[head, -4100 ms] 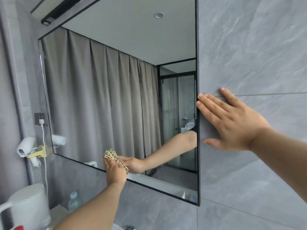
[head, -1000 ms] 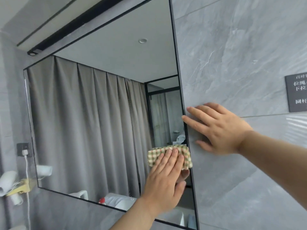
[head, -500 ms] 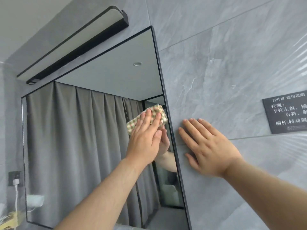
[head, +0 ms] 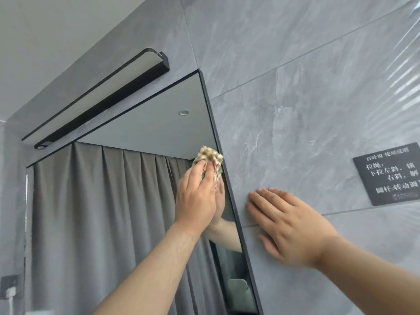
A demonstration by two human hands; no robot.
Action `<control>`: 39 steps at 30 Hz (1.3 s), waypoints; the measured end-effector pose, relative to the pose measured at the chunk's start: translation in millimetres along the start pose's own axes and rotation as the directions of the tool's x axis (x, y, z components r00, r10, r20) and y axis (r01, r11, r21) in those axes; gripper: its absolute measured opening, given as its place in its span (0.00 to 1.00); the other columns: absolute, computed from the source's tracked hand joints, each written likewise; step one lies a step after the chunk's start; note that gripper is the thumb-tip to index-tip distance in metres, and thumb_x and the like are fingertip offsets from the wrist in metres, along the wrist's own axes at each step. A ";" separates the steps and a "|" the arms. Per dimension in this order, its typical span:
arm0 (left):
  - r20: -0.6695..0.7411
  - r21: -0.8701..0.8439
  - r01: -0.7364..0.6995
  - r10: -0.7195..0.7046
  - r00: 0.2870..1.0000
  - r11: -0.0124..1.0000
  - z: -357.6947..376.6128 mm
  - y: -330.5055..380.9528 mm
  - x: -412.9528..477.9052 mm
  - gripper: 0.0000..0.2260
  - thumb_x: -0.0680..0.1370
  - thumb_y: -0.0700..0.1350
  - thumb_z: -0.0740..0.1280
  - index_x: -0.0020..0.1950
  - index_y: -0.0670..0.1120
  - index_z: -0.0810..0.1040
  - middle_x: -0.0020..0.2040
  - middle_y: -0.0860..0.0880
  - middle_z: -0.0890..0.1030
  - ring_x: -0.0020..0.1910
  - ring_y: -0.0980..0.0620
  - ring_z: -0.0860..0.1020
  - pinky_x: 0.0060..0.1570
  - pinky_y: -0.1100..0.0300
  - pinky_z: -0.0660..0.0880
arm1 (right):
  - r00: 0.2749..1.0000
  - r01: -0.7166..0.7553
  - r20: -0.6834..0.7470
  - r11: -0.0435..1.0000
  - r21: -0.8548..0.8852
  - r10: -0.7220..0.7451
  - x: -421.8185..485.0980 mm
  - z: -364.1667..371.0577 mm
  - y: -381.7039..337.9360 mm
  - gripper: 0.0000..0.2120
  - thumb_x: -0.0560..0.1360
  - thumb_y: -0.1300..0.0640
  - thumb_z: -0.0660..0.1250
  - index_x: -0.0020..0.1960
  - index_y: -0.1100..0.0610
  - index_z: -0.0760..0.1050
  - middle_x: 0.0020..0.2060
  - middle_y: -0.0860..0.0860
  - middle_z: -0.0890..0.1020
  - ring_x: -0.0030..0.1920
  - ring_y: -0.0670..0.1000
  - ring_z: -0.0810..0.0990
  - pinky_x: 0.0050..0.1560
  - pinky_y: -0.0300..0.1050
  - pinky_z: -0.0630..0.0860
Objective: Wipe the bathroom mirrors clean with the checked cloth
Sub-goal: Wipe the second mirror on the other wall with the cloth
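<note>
Head: left hand [head: 196, 196] presses upright cloth [head: 209, 159] on mirror [head: 141, 133].

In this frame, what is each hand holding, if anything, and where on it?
The left hand presses the checked cloth against the mirror, fingers over its lower part. The right hand holds nothing, flat on the wall tile.
</note>
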State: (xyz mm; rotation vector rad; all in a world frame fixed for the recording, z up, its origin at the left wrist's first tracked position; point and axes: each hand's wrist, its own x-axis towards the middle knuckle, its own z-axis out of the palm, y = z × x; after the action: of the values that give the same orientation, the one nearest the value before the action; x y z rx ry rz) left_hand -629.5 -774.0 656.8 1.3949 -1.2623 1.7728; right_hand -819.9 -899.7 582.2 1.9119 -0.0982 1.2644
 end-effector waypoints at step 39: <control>0.149 -0.248 0.154 -0.119 0.982 0.956 -22.6 -12.0 83.0 0.17 0.79 0.38 0.68 0.68 0.42 0.78 0.52 0.53 0.70 0.56 0.50 0.68 0.61 0.63 0.60 | 1.000 -0.021 -0.012 0.999 -0.044 0.021 -0.3 3.7 0.0 0.32 0.71 0.44 0.63 0.67 0.64 0.75 0.65 0.63 0.77 0.63 0.62 0.78 0.67 0.57 0.65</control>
State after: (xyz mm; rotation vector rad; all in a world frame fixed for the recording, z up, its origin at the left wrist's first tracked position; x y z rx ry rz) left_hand -654.7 -759.0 738.6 1.4287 -1.3753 1.3862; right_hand -817.4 -902.2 581.4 1.8703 -0.1395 1.2772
